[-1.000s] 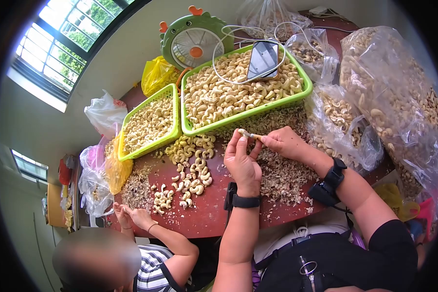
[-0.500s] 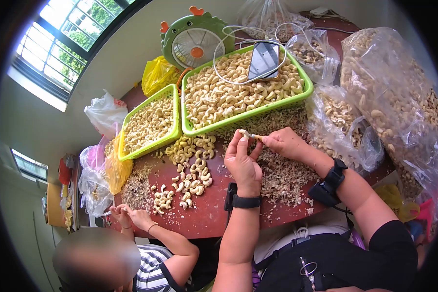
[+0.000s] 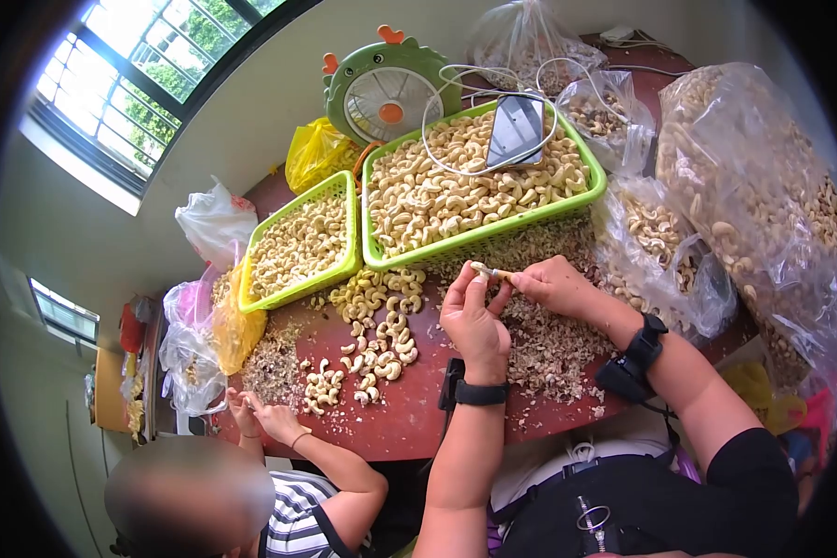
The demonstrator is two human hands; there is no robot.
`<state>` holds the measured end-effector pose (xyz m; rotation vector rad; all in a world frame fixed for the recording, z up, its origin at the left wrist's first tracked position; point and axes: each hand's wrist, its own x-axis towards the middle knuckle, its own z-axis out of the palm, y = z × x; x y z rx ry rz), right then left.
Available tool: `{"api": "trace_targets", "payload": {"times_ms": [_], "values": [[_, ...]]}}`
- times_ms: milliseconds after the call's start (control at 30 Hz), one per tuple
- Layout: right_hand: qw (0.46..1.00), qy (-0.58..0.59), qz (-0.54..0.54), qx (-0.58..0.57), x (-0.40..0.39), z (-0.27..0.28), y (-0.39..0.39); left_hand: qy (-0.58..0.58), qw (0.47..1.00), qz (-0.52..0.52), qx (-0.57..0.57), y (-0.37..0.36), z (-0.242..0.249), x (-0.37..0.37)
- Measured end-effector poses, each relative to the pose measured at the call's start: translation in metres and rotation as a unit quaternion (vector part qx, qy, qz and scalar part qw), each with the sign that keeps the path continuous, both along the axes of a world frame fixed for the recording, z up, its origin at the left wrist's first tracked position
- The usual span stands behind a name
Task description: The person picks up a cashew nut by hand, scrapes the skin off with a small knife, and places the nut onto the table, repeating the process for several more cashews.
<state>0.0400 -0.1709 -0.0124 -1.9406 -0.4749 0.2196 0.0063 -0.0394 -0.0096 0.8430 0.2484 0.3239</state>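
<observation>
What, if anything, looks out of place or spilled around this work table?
A dark rectangular phone lies on the pale cashews in the large green plastic basket, oddly among food. Brown flaky husks litter the red tabletop like spilled scraps.

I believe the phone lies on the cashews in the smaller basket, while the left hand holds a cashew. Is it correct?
Only "smaller" is wrong: the head view shows the phone on the cashews in the larger basket, while the left hand holds a cashew.
</observation>
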Motion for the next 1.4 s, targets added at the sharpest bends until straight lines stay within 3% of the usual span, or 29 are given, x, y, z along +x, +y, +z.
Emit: {"api": "trace_targets", "payload": {"times_ms": [200, 400, 700, 1400], "values": [[0.997, 0.045, -0.008, 0.059, 0.002, -0.007, -0.001, -0.004, 1.000, -0.015, -0.009, -0.002, -0.001, -0.001], [0.998, 0.034, 0.005, 0.047, 0.002, -0.003, -0.002, 0.020, 0.994, -0.031, -0.101, 0.000, -0.002, 0.001], [0.995, 0.068, 0.006, 0.072, 0.000, 0.002, -0.002, -0.016, 0.989, -0.110, -0.100, 0.007, -0.008, 0.003], [0.997, 0.046, 0.019, 0.060, 0.002, 0.000, -0.005, -0.031, 0.988, -0.120, -0.093, 0.010, -0.007, 0.003]]}}
